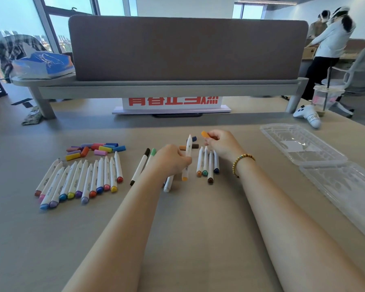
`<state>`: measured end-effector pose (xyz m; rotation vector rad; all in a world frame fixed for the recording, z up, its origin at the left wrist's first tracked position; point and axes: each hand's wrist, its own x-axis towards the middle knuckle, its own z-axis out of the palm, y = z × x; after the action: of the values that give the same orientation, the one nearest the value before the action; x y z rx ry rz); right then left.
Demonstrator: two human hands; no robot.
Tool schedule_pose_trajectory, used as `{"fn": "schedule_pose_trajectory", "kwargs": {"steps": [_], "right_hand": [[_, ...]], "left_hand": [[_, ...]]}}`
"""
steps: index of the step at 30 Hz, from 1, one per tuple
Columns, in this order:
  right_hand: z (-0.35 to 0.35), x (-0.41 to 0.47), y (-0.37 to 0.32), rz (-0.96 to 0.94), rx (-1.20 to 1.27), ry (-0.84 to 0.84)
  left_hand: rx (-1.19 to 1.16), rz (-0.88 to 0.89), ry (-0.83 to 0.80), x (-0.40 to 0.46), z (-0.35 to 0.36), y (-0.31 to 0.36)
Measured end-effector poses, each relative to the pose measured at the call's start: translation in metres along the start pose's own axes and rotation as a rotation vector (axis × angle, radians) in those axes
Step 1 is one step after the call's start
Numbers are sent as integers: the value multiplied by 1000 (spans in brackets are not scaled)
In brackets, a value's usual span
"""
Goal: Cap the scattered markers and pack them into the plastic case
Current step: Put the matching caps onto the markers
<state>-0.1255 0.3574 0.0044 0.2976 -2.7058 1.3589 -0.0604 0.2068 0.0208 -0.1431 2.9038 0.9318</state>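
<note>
My left hand [172,160] grips an uncapped white marker with an orange end [187,159], tip pointing away from me. My right hand [223,145] pinches a loose orange cap [205,134] just beyond that tip. Several uncapped markers [80,179] lie in a row at the left, with a pile of coloured caps [95,149] behind them. Two capped markers [142,165] lie left of my left hand. A few uncapped markers [208,163] lie under my right hand, loose caps [190,146] beyond them. The clear plastic case [316,157] lies open at the right.
A desk divider on a shelf [188,49] stands at the back, with a blue tissue pack [43,65] on its left end. A white game controller [308,115] and a plastic cup [327,98] sit at the back right. People stand beyond the desk at the far right.
</note>
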Motion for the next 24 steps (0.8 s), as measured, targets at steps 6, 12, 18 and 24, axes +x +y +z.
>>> {"fn": "schedule_pose_trajectory", "kwargs": {"steps": [6,12,18,24], "right_hand": [[0,-2,2,19,63,-8],[1,2,9,17,73,29],[9,22,18,-40,-459,127],[14,36,12,-12,-512,-17]], "left_hand": [[323,6,-29,1,11,1],[436,24,-24,4,14,5],[417,33,-41,3,14,1],[434,24,-56,6,15,0]]}}
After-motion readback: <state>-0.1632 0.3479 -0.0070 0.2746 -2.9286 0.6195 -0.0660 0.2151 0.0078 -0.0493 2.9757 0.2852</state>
